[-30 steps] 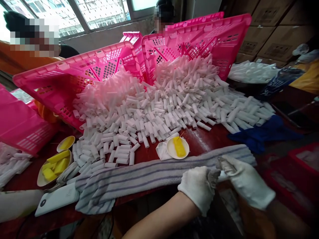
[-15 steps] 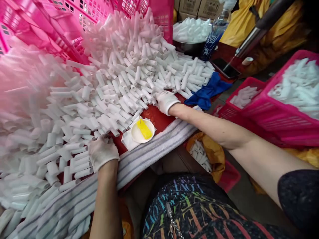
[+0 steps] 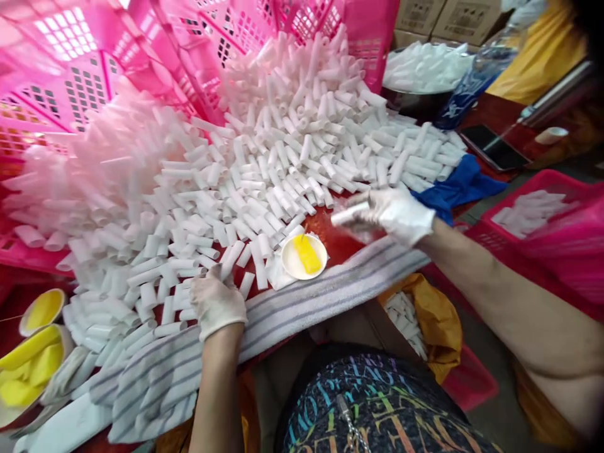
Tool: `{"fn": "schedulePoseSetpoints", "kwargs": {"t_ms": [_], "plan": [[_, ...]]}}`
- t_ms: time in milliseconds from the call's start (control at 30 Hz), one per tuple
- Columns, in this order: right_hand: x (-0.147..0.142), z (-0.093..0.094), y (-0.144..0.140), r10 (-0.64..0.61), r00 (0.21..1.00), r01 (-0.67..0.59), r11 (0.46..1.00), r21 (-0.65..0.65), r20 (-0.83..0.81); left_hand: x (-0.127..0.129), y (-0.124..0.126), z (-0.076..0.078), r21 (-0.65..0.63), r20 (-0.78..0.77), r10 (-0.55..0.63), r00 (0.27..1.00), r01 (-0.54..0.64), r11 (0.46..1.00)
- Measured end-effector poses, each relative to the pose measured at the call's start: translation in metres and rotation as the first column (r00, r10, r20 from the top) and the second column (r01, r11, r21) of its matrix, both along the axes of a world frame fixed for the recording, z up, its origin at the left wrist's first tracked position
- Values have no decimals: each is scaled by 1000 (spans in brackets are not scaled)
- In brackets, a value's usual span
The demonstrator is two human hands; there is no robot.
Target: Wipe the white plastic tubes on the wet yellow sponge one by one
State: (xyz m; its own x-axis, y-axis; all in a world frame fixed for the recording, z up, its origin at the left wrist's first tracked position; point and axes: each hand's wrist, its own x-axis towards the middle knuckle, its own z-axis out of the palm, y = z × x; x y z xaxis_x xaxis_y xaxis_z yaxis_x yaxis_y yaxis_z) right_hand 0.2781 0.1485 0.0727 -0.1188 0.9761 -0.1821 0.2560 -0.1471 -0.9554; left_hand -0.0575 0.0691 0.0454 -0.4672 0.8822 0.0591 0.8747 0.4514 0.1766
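Note:
Short white tubes (image 3: pixel 283 151) lie in a large heap over the red table. My left hand (image 3: pixel 219 305), in a white glove, is curled at the heap's near edge, with a white tube (image 3: pixel 231 259) rising at its thumb and fingertips. Held over bare red surface, my gloved right hand (image 3: pixel 391 214) grips another white tube (image 3: pixel 350 214) between thumb and fingers; its fingertips are blurred. Between the hands sits a small white bowl (image 3: pixel 285 267) with a yellow piece (image 3: pixel 307 254) of fruit in it, on a crumpled white sheet.
A striped towel (image 3: pixel 321 286) covers the table's front edge. Tipped pink baskets (image 3: pixel 189 69) stand behind the heap. At left are more containers of yellow fruit (image 3: pixel 42 365). A blue cloth (image 3: pixel 465 185), phone (image 3: pixel 495 146), bottle (image 3: pixel 472 88) and pink crate (image 3: pixel 561 251) are at right.
My right hand has lifted back from the heap and now shows a white tube in its grip. A tube shows at my left fingertips. The view has swung left, revealing the yellow fruit containers.

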Motion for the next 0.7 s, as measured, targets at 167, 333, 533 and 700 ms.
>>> {"fn": "schedulePoseSetpoints", "kwargs": {"t_ms": [167, 333, 533, 700], "plan": [[-42, -41, -29, 102, 974, -142, 971, -194, -204, -4, -5, 4, 46, 161, 14, 987, -22, 999], [-56, -64, -26, 63, 997, -59, 990, 132, -32, -7, -5, -4, 17, 178, -44, 983, 41, 999], [-47, -72, -34, 138, 985, -164, 931, 325, 100, -12, 1, 0, -10, 271, -32, 962, 36, 999], [-46, -72, -40, 123, 988, -145, 951, 274, 94, -18, 2, 18, 89, 479, 111, 871, -174, 981]]}}
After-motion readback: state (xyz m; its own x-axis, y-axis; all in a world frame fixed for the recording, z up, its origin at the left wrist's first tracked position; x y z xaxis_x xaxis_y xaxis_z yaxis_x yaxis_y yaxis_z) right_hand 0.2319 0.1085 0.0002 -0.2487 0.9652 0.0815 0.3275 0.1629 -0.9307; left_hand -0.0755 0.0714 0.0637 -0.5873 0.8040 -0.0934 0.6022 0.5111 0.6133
